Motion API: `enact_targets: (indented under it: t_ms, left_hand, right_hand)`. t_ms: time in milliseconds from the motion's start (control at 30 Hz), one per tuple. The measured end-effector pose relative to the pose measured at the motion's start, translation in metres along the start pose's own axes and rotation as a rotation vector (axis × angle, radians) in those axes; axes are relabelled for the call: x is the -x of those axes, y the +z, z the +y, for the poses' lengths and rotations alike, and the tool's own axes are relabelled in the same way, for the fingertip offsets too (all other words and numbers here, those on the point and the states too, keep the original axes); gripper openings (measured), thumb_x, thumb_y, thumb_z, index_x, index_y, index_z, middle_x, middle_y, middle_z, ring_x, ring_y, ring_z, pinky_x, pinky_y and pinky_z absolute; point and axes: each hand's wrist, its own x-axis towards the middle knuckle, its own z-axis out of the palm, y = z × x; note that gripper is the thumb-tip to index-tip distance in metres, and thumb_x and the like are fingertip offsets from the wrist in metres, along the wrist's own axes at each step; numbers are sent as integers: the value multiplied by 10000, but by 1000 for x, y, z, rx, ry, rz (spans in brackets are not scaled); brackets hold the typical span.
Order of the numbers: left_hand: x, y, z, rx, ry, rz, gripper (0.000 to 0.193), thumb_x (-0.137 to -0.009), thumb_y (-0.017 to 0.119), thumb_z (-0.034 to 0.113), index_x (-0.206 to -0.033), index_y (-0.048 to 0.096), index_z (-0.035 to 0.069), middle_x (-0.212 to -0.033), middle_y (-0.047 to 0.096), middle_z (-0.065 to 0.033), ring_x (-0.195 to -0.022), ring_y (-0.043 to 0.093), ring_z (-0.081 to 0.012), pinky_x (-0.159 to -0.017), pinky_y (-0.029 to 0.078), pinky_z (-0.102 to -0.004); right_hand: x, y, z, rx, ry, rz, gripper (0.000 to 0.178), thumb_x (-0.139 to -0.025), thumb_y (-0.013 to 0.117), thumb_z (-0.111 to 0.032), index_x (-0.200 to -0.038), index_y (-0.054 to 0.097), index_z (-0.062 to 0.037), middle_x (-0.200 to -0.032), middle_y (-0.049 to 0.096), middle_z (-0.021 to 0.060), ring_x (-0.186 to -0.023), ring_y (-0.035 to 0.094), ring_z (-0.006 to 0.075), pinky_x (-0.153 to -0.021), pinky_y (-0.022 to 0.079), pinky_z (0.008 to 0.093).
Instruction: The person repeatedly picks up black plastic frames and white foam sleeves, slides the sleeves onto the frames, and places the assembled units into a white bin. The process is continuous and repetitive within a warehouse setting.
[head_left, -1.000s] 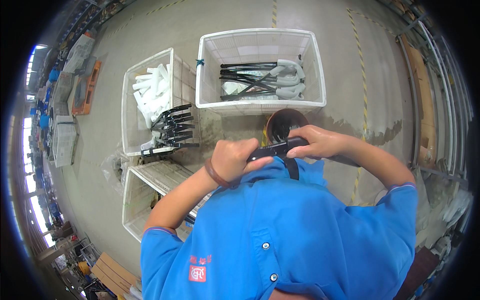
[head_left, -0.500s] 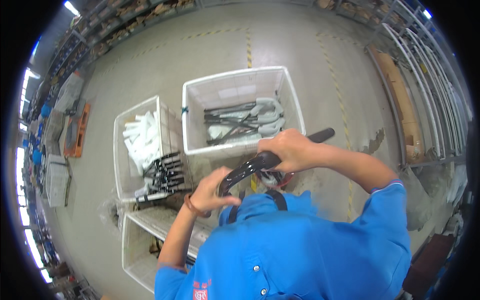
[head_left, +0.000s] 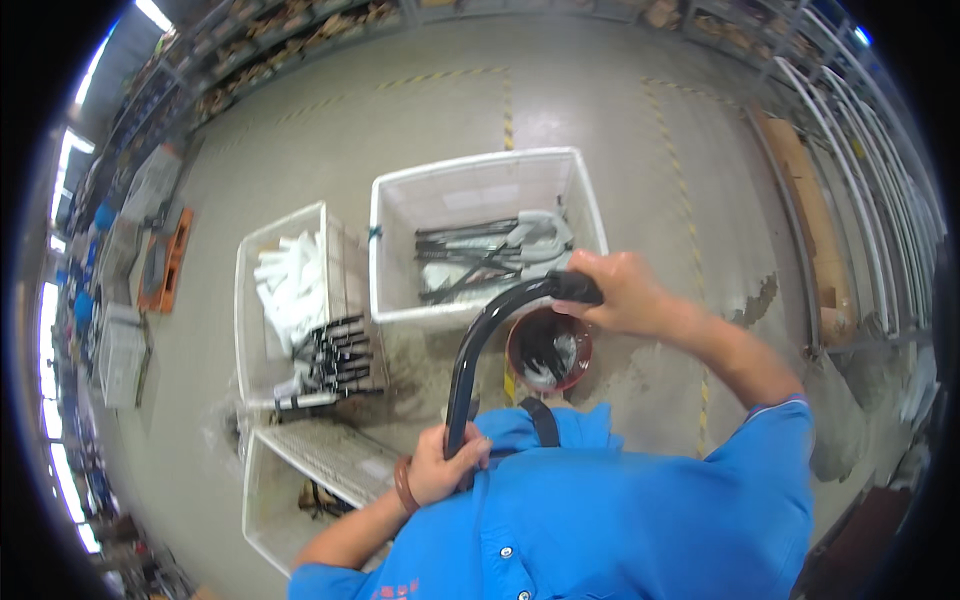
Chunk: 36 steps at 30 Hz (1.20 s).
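While the left hand (head_left: 443, 468) is closed round the lower end of a bent black tube (head_left: 468, 362) near the blue shirt (head_left: 620, 500), the right hand (head_left: 625, 292), well apart, is clamped on the upper end; just beyond, red bucket (head_left: 514, 352) on the floor (head_left: 600, 100), then white crate (head_left: 480, 185) holding black rods (head_left: 462, 245), farther off striped tape (head_left: 508, 122)

1. Tube (head_left: 462, 375): glossy black, smooth, metal-looking, with bright highlights.
2. Grip (head_left: 578, 288): duller black, rubber-like.
3. Crates (head_left: 480, 164): white plastic, walls finely latticed.
4. Bucket (head_left: 583, 368): reddish, plastic-looking.
5. Shirt (head_left: 640, 500): matt blue cloth, softly creased.
6. Floor (head_left: 600, 110): smooth, concrete-like, faintly shiny, patchily stained.
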Motion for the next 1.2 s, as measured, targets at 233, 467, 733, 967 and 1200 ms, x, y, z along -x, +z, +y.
enact_targets:
  t_ms: [233,467,733,967,1200]
  left_hand:
    - [5,30,-13,-75,47,-126,217,-953,658,195,-820,609,30,-654,618,-16,-610,569,-66,-556,444,-250]
    - [5,22,-42,188,-202,-76,357,-953,649,323,-734,610,43,-586,581,-6,-404,476,-58,-393,366,-230]
    - [72,-97,-71,795,47,26,224,-916,664,168,-1057,538,47,-888,632,-142,-446,497,-71,-397,386,-218]
    - [119,-155,-93,333,90,253,306,-906,699,258,-1075,573,36,-845,590,-37,-762,577,-84,-656,462,-255]
    - [162,-196,-98,-13,-24,176,387,-880,726,287,-1045,570,-27,-820,618,-116,-776,592,-174,-718,481,-333]
  right_hand:
    - [-54,-27,-25,-605,-102,-1160,366,-814,762,-343,-838,607,-12,-612,595,81,-492,592,190,-447,444,336]
    - [-30,109,-123,338,-1014,-995,86,-774,646,-130,-771,672,-49,-791,723,139,-812,720,282,-614,544,424]
    - [-154,178,-173,412,-1291,-296,116,-777,614,-152,-814,515,-103,-751,543,45,-719,607,221,-623,481,347]
    - [-200,237,-250,542,-988,-992,267,-756,741,-205,-870,582,-23,-777,642,135,-764,675,328,-642,521,412]
    - [-220,290,-316,211,-154,-2210,272,-804,767,-230,-883,651,3,-676,631,50,-647,634,186,-620,517,353]
